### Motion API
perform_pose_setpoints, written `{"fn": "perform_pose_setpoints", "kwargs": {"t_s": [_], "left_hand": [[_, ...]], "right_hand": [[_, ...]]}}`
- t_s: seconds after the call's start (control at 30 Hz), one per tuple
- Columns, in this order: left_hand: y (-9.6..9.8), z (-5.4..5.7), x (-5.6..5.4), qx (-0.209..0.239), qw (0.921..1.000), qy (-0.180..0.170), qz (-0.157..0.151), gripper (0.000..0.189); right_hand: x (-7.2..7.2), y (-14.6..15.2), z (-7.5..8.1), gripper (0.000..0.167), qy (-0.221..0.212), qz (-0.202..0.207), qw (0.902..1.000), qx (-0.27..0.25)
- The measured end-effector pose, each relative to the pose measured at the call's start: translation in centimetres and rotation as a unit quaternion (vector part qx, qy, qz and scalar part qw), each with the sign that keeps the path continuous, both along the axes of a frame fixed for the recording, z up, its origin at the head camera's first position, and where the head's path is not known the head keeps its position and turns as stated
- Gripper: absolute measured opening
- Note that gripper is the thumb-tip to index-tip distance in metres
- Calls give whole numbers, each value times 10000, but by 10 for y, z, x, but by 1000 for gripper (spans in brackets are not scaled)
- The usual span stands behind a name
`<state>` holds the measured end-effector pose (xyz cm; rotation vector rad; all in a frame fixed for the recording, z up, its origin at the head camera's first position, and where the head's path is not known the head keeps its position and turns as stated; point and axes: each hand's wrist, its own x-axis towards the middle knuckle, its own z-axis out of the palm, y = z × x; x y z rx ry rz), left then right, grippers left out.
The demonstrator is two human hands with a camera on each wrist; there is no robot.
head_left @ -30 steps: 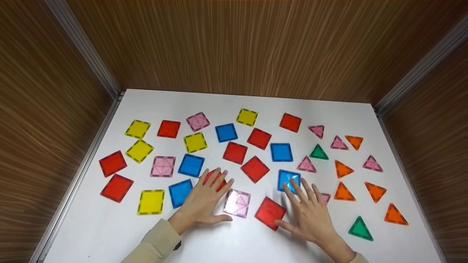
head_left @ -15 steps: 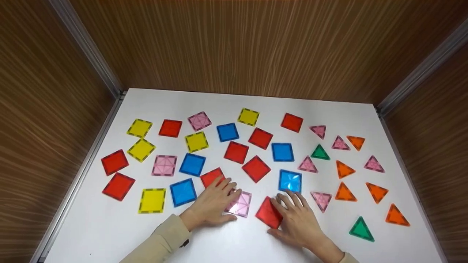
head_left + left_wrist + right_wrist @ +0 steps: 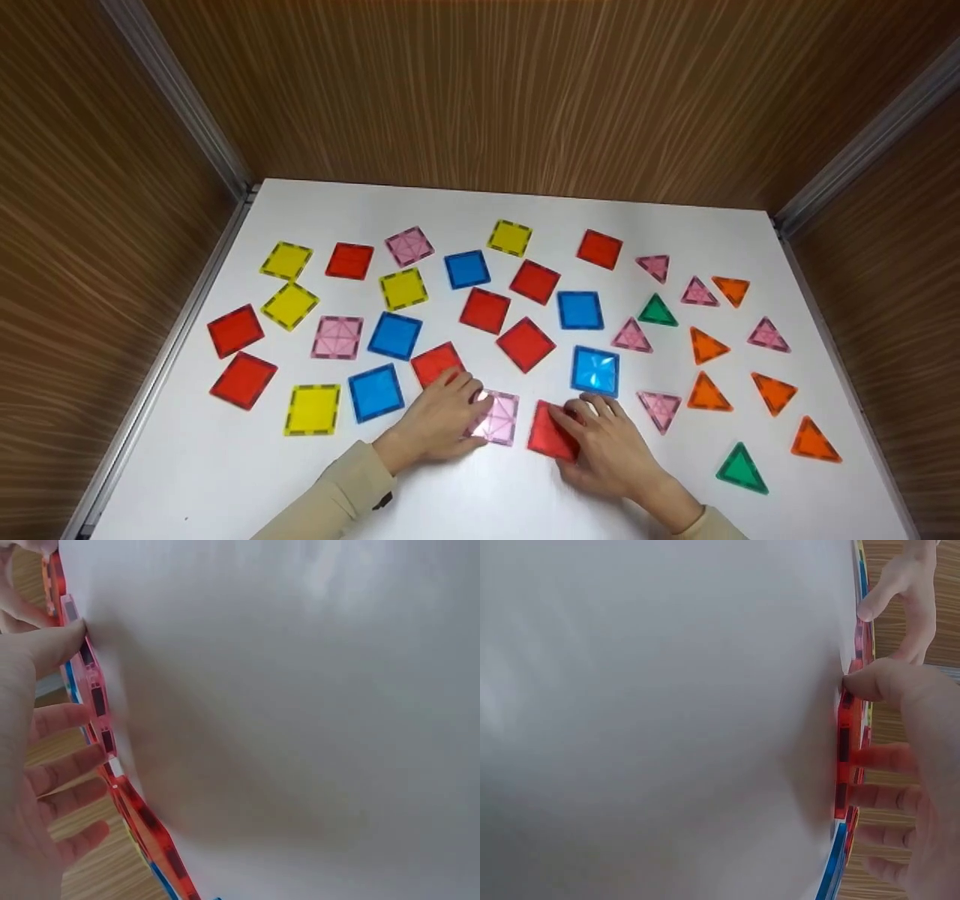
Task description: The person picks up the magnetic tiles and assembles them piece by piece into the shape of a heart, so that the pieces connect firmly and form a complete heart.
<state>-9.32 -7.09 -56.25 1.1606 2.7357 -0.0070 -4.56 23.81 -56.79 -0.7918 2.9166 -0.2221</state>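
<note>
On the white table, my left hand (image 3: 442, 420) holds a translucent pink square magnetic tile (image 3: 502, 417) by its left side, thumb at the near corner. Just beyond those fingers lies a red square tile (image 3: 435, 363), partly covered. My right hand (image 3: 609, 451) grips another red square tile (image 3: 549, 433) between thumb and fingers, to the right of the pink one, with a narrow gap between the two tiles. Both are low against the tabletop: the left wrist view shows the pink tile's edge (image 3: 98, 699), the right wrist view the red tile's edge (image 3: 844, 742).
Several red, blue, yellow and pink square tiles lie spread across the left and middle, among them a blue one (image 3: 595, 370) close beyond my right fingers. Triangles, including a green one (image 3: 742, 469) and an orange one (image 3: 814, 441), lie at right. Wood-grain walls (image 3: 480, 97) enclose the table.
Both hands have drawn back and inward from outspread over the tiles. The left has come onto the pink tile; the right has closed around the red tile, which has turned to sit straighter.
</note>
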Motion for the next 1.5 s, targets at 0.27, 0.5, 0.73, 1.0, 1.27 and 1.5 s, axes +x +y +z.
{"fn": "perform_pose_setpoints", "kwargs": {"t_s": [0.27, 0.5, 0.73, 1.0, 1.27, 1.5], "left_hand": [[9, 1, 1, 66, 9997, 234, 17, 66], [16, -1, 2, 163, 9995, 271, -35, 66], [17, -1, 4, 105, 9998, 122, 99, 67], [20, -1, 4, 141, 9998, 140, 79, 68], [27, -1, 7, 152, 9997, 189, 87, 68], [32, -2, 10, 264, 9989, 398, 39, 67]], "right_hand": [[-17, -1, 1, 79, -136, 268, 9994, -167], [-22, -3, -1, 75, -52, 418, 9988, -242], [-21, -2, -1, 73, 58, 478, 9985, -257], [-21, 3, 0, 75, -163, 430, 9986, -262], [-32, 25, 2, 65, -149, 156, 9980, -600], [-50, 47, 0, 57, 487, -592, 9960, -460]]}}
